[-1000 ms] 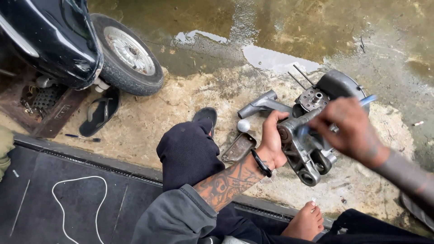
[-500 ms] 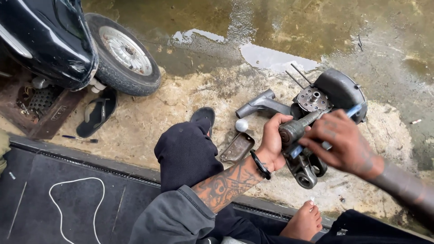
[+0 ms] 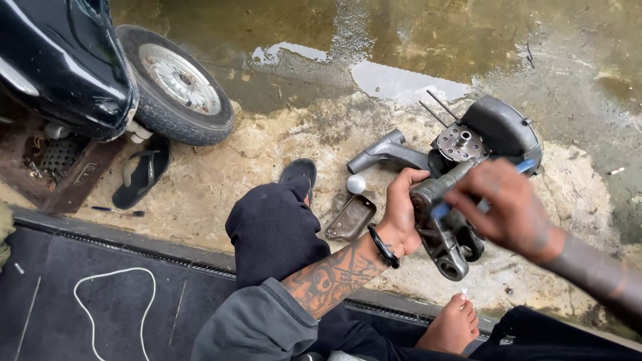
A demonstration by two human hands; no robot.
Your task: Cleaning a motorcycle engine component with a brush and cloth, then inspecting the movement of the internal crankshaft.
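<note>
Engine casing [image 3: 447, 230] is gripped tight in my left hand [image 3: 400, 214], held up over the muddy ground [image 3: 227, 174]. Right hand [image 3: 505, 210] has slid down since a second ago, closed on a blue-handled tool [image 3: 525, 166] that's now lying across the casing just above the grip.
</note>
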